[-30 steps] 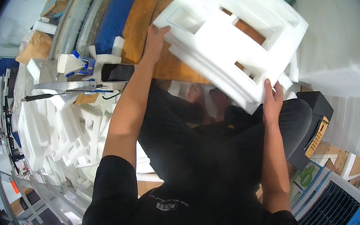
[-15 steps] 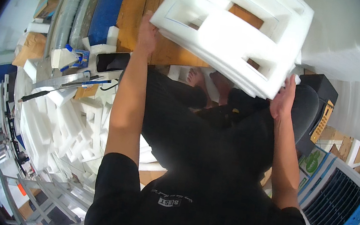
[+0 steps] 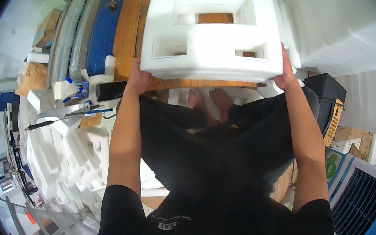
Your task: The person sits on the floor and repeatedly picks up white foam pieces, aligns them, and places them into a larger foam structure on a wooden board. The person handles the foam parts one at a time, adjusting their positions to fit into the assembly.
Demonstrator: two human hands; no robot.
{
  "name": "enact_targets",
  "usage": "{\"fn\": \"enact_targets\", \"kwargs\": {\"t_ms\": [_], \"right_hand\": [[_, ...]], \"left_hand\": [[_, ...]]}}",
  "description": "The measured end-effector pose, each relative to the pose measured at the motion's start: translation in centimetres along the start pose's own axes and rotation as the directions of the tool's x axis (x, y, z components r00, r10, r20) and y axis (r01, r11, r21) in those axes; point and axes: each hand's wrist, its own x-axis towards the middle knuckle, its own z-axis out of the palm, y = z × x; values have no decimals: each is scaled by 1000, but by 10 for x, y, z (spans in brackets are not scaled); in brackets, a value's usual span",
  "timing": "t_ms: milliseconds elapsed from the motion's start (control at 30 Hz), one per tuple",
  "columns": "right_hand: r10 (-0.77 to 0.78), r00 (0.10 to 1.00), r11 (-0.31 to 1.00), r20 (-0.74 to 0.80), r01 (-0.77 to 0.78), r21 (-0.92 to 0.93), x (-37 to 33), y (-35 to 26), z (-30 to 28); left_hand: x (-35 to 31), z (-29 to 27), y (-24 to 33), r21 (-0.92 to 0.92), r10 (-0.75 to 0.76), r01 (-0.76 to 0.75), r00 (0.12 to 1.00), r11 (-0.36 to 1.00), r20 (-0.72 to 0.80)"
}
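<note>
A thick white foam block (image 3: 216,44) with several rectangular cut-outs and thin marked lines lies over the wooden bench top (image 3: 129,29) in front of me. Brown wood shows through some of its openings. My left hand (image 3: 140,78) grips the near left corner, its fingers partly hidden by the foam. At the right side, my right hand (image 3: 286,72) holds the lower edge, with most of its fingers out of sight behind the block. The block's near edge runs almost level between my hands.
Left of my left arm lie a dark phone (image 3: 110,90), a long blade (image 3: 63,109) and a blue tool (image 3: 79,89). White foam offcuts (image 3: 62,151) pile up below them. Right are a black box (image 3: 325,90), white foam sheets (image 3: 346,36) and an air cooler (image 3: 364,207).
The foam block has turned from a tilt to nearly level and shifted left over the bench. My right hand has moved up with it; my left hand has come down slightly.
</note>
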Motion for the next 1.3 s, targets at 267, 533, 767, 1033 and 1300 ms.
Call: {"fn": "enact_targets", "kwargs": {"t_ms": [267, 533, 767, 1033, 1300], "right_hand": [[-102, 993, 991, -50, 98, -92, 8, 17, -7], [-44, 998, 991, -48, 37, -130, 1, 16, -7], [28, 998, 994, -59, -34, -107, -6, 12, -4], [-55, 997, 998, -51, 53, -37, -8, 11, -5], [-269, 951, 963, -154, 265, -48, 7, 15, -19]], "left_hand": [[-8, 3, -14, -71, 35, -36, 999, 997, -20], [-3, 22, -8, 58, 82, -77, 993, 995, -89], [-15, 34, -1, 134, 30, -18, 996, 991, -82], [-15, 33, -4, 184, 27, -8, 994, 983, -101], [4, 2, -14, -84, 393, -402, 913, 912, -104]]}}
